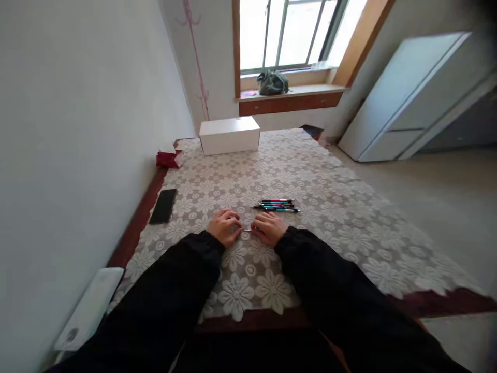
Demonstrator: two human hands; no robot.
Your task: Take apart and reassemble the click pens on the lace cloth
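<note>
My left hand (225, 227) rests low over the lace tablecloth (235, 293), its fingers curled in and closed. Across from it, my right hand (269, 228) is closed too, with its fingertips pointing left. A thin pale rod (246, 230) spans the small gap between the two sets of fingertips, which pinch its ends. It is too small to tell its exact kind, and its ends are hidden by my fingers. Just beyond my right hand lies a loose bundle of several pens (277, 205) with black, red and teal parts.
A black phone (163, 206) lies left of my hands. At the table's far end stands a white box (230, 140), with a dark red packet (170, 159) by the wall. A bag (272, 83) sits on the windowsill. A white fridge (404, 98) stands at the right.
</note>
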